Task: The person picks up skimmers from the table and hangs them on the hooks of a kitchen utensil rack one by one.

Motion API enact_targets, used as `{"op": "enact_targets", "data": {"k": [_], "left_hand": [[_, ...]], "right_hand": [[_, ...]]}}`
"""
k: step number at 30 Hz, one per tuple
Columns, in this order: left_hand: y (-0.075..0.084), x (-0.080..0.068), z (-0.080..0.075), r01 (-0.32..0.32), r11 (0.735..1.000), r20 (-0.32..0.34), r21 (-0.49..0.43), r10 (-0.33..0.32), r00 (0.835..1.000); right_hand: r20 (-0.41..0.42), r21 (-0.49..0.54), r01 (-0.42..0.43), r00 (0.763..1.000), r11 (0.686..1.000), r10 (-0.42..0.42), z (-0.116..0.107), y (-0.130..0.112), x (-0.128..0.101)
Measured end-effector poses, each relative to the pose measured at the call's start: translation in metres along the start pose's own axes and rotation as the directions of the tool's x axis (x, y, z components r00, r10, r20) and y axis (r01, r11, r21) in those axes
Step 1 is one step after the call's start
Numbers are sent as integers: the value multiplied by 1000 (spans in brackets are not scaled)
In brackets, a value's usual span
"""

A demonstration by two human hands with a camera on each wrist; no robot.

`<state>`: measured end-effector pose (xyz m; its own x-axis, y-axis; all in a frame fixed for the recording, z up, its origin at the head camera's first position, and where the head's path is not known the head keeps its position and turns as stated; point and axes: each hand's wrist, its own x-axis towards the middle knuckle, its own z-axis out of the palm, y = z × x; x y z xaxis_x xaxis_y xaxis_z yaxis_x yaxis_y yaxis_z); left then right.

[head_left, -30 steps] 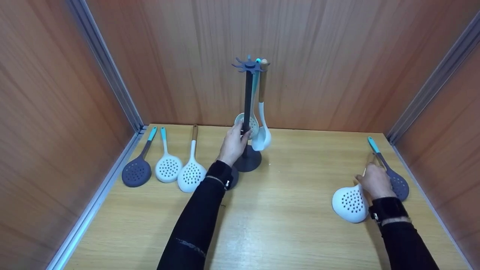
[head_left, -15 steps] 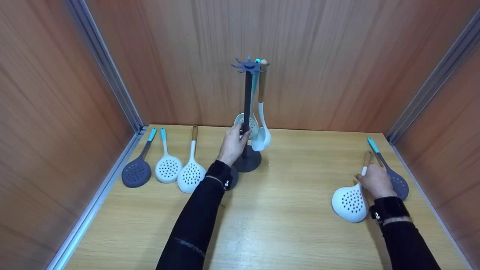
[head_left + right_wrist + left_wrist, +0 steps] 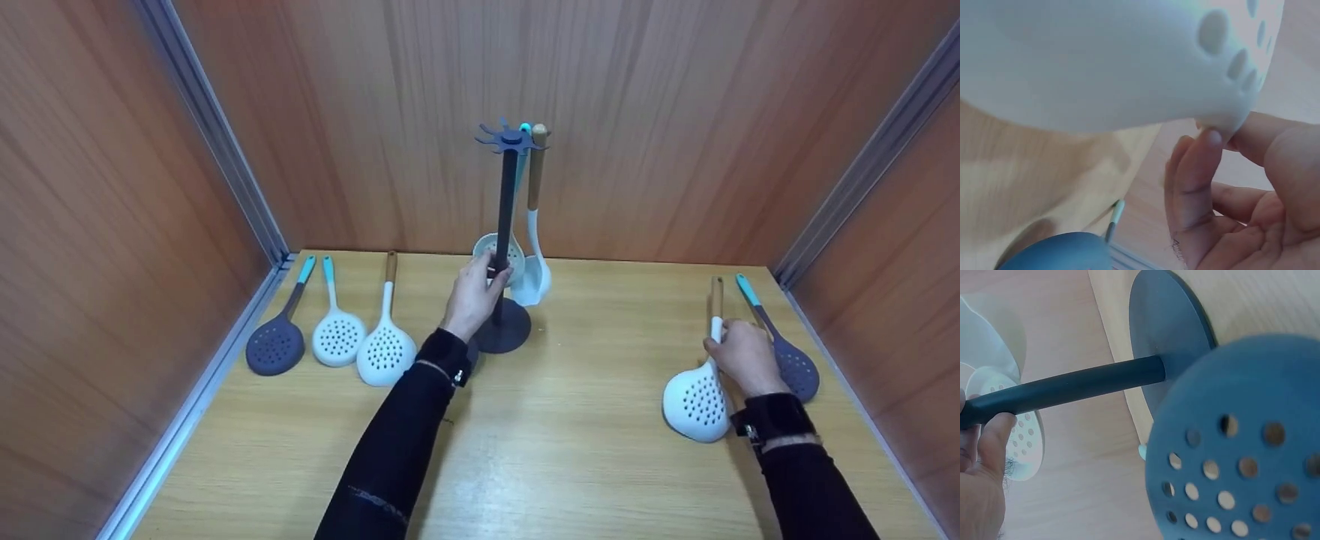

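Observation:
In the head view my left hand (image 3: 469,300) grips the dark pole of a utensil stand (image 3: 508,187), low down, thumb against it in the left wrist view. A white ladle (image 3: 533,281) with a wooden handle and a pale skimmer (image 3: 487,243) with a turquoise handle hang from the stand's hooks. On the right, my right hand (image 3: 746,356) pinches the neck of a white skimmer (image 3: 696,405) with a wooden handle. Fingertips and thumb meet on that neck in the right wrist view. Beside this hand lies a dark skimmer (image 3: 796,367).
At the left lie a dark skimmer (image 3: 275,346), a white skimmer (image 3: 339,339) with a turquoise handle, and one with a wooden handle (image 3: 386,356). Another dark skimmer (image 3: 1230,455) sits near the left wrist, mostly hidden from the head. Wooden panels (image 3: 600,75) enclose the table.
The stand, with its hanging utensils and my left hand, has shifted slightly right and nearer. The right hand's white skimmer has swung more upright, its handle end moving left and away.

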<state>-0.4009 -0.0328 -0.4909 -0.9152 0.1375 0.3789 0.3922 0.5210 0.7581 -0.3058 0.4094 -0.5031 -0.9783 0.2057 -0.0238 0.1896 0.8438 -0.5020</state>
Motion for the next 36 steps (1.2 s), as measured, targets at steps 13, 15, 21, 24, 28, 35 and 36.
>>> {"op": "enact_targets", "data": {"k": [13,15,21,24,28,35,36], "left_hand": [[13,-12,13,-49,999,-27,-4,49,998],[16,-14,16,-50,999,-28,-6,49,998],[24,-19,24,-67,998,-27,-10,67,997],[26,-19,25,-75,997,-27,-4,75,997],[27,-19,25,-67,998,-20,16,68,997],[27,-18,23,-98,993,-27,71,100,995],[27,-18,22,-102,991,-27,81,105,994]], "right_hand": [[-163,-12,153,975,988,-153,-4,-34,-2],[-181,-21,170,969,985,-171,-5,-38,-3],[-251,-57,249,934,967,-255,-6,-50,-8],[-268,-64,269,923,961,-276,-7,-57,-11],[-278,-58,262,923,963,-267,-9,-67,-13],[-302,-40,288,909,957,-286,-11,-82,-18],[-301,-32,292,909,956,-288,-11,-84,-19]]}}
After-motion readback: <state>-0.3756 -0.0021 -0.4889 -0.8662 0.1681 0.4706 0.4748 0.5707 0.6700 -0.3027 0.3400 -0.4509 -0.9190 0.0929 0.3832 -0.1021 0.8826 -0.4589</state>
